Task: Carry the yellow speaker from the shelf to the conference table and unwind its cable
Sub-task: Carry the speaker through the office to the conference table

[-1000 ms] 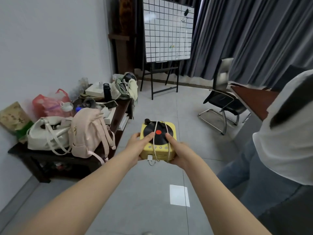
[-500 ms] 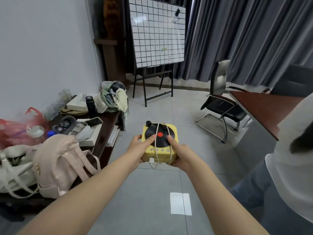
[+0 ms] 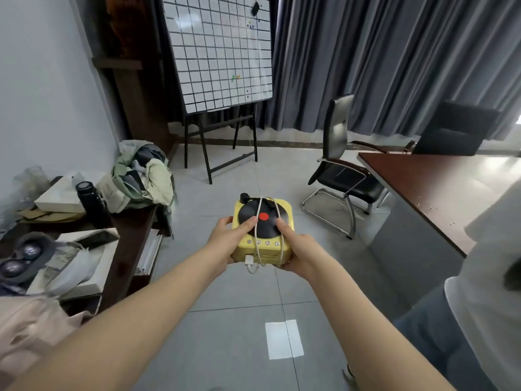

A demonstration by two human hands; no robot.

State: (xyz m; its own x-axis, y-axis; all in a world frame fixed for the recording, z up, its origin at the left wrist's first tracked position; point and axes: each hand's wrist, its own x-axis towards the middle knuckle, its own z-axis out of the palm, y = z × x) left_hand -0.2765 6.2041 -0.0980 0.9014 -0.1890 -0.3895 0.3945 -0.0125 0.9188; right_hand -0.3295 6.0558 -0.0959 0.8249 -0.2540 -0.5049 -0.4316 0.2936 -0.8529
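Observation:
The yellow speaker (image 3: 265,249), a small box with a black record and red dot on top, is held in the air over the grey floor. A white cable (image 3: 258,221) is wound around it, with its white plug hanging at the front lower edge. My left hand (image 3: 225,241) grips the speaker's left side, thumb on the black disc. My right hand (image 3: 298,249) grips the right side, thumb on top as well. The dark brown conference table (image 3: 428,187) stands to the right, beyond the speaker.
A low dark shelf (image 3: 127,249) on the left carries a black flask, boxes, clothes and bags. A black office chair (image 3: 341,173) stands beside the table's corner. A grid whiteboard on an easel (image 3: 220,52) stands ahead. Another person in a white top (image 3: 487,277) is at the right.
I have walked forward along the shelf; the bags slid back out of view and the table and chair came nearer. Both hands keep the same hold on the speaker.

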